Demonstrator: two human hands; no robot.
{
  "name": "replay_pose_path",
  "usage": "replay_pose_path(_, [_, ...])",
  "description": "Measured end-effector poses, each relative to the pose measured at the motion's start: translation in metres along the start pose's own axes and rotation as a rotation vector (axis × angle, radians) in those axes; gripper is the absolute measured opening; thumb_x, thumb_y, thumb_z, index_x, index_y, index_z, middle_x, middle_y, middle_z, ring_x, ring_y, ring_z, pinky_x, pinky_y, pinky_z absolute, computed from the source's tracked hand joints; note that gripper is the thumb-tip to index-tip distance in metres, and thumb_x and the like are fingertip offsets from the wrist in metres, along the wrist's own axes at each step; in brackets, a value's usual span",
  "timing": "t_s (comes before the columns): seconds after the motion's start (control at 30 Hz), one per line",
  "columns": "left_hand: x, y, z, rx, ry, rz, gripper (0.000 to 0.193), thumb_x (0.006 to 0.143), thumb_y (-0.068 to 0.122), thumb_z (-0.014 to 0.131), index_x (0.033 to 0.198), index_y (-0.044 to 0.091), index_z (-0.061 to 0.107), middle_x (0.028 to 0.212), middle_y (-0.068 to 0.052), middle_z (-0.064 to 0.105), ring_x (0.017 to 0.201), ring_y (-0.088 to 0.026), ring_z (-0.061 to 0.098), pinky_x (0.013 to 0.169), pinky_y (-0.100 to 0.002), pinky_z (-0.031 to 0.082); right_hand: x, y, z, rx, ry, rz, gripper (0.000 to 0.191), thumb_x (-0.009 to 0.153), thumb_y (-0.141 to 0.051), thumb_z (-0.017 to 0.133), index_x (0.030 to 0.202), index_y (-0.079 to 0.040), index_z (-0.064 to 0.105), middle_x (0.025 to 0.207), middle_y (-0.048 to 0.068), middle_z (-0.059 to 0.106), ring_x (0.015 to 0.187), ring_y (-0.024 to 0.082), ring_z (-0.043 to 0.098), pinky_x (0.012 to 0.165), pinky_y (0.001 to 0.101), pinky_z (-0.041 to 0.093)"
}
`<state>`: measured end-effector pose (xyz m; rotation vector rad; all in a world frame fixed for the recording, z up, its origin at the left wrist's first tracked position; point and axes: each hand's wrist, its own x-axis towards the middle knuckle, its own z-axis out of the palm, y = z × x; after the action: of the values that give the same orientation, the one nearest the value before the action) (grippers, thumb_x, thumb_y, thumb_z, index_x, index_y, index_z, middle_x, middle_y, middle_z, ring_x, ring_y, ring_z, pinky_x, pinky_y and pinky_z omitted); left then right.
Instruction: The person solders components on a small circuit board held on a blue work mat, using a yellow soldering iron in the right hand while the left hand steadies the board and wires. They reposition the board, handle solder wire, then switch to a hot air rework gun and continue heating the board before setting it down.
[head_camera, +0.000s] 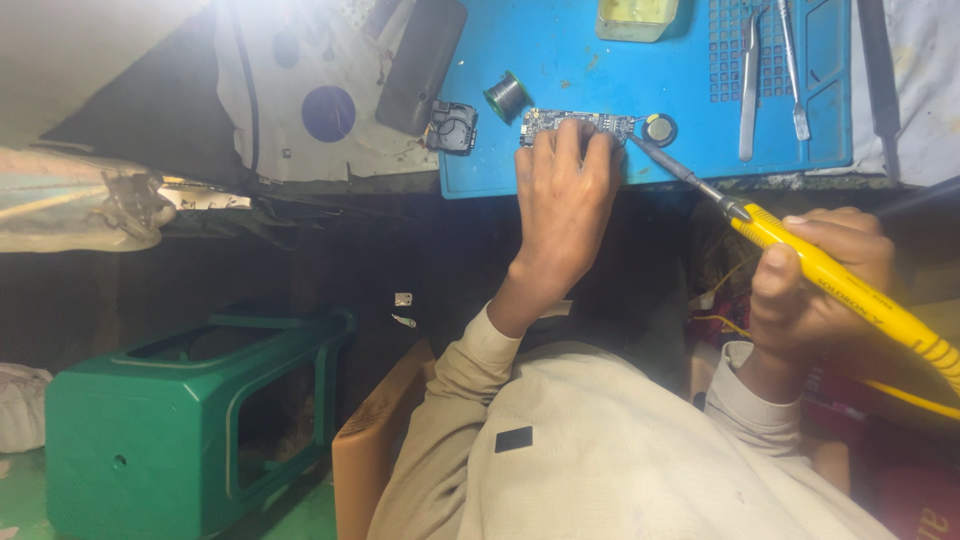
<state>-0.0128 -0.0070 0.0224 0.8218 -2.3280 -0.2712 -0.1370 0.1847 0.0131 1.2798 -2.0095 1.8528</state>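
Circuit board (577, 124) on the blue mat (580, 70), pinned under the left hand's (563, 205) fingertips. Yellow soldering iron (830, 275) clamped in the right hand (822, 280), tip at the board's right end. Solder spool (507, 96) and tweezers (748, 85) nearby; green stool (180, 420) below.

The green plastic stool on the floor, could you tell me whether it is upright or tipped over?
Tipped over. The green stool lies on its side on the floor, its seat top facing left and its legs running sideways.
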Motion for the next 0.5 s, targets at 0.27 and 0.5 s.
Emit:
replay_pose_path(0.27, [-0.0005, -0.0003, -0.0015, 0.023, 0.007, 0.02, 0.017, 0.091, 0.011, 0.07, 0.107, 0.005, 0.065, 0.111, -0.012, 0.059, 0.103, -0.03, 0.057, 0.088, -0.046, 0.042, 0.0007, -0.0022, 0.0021, -0.001, -0.017, -0.004, 0.053, 0.108, -0.047, 0.074, 0.117, 0.001, 0.055, 0.104, 0.012, 0.061, 0.088, 0.018, 0.056, 0.085, 0.0294, 0.047])
replay_pose_path(0.5, [-0.001, -0.0001, -0.0009, 0.018, 0.017, 0.024, 0.016, 0.091, 0.011, 0.071, 0.105, 0.006, 0.065, 0.111, -0.012, 0.059, 0.103, -0.031, 0.057, 0.087, -0.046, 0.042, -0.0017, 0.0024, -0.0004, 0.012, 0.026, -0.012, 0.052, 0.108, -0.046, 0.075, 0.119, 0.001, 0.056, 0.104, 0.012, 0.061, 0.088, 0.018, 0.056, 0.083, 0.0291, 0.046])
